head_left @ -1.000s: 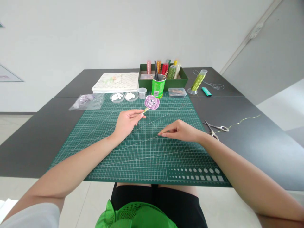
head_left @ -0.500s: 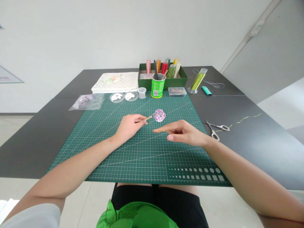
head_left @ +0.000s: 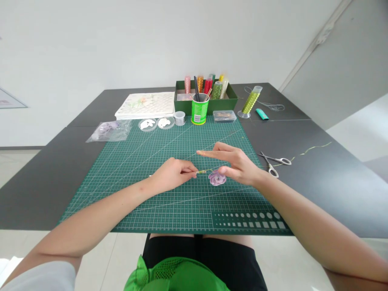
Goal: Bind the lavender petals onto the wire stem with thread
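Note:
A purple artificial flower [head_left: 217, 178] lies low over the cutting mat, its petals facing up, partly behind my right thumb. My left hand [head_left: 176, 173] is closed in a pinch on its thin stem [head_left: 202, 171], which is wrapped in yellow-green thread near the bloom. Above the flower, my right hand [head_left: 236, 163] has its index finger stretched left and its thumb apart, with the other fingers curled. Fine yellow-green thread [head_left: 315, 148] trails out on the right side of this hand across the table; its path through the curled fingers is mostly hidden.
Scissors [head_left: 273, 163] lie open right of the green cutting mat [head_left: 169, 214]. Along its far edge stand a green can [head_left: 200, 111], a clear case [head_left: 224, 116] and dishes of white pieces [head_left: 148, 124]. Behind are a box of thread spools [head_left: 218, 106] and a green spool [head_left: 251, 101].
The flower and my left hand have moved right and toward me. My right hand has risen slightly away from me, its index finger now beyond the flower and stem.

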The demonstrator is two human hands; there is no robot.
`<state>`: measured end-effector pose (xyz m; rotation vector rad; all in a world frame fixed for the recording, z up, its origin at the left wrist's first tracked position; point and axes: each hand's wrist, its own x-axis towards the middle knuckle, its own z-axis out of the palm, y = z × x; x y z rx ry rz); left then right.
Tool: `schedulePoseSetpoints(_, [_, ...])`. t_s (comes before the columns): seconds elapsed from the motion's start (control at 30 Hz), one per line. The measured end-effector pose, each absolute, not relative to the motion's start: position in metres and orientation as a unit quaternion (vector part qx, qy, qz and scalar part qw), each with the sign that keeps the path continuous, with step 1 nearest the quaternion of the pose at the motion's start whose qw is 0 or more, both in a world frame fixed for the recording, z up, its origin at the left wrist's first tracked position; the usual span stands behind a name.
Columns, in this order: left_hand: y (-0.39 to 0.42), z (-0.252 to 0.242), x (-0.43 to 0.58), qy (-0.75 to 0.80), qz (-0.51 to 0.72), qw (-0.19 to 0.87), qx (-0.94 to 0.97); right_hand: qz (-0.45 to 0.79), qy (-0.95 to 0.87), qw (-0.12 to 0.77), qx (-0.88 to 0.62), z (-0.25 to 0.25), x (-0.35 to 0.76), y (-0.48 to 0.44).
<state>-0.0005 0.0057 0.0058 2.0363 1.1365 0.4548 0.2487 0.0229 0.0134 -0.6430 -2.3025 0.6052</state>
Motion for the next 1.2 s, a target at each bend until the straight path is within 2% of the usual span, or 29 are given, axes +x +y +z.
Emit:
schedulePoseSetpoints(0.17, [0.0,0.004,0.0,0.414,0.178,0.385,0.805,0.336,-0.83,0.335,-0.293,0.009,0.249,0.028])
schedulePoseSetpoints(0.27, [-0.002,0.003,0.0,0.397,0.185,0.381,0.814,0.358,-0.818,0.324,-0.313,0.004,0.248,0.032])
schedulePoseSetpoints(0.63, [-0.005,0.002,-0.001,0.406,0.194,0.329,0.83,0.271,-0.841,0.237,-0.403,-0.011,0.25,0.04])
schedulePoseSetpoints(1.2, [-0.001,0.002,-0.001,0.443,0.362,0.385,0.724,0.265,-0.854,0.249,-0.372,-0.023,0.252,0.048])
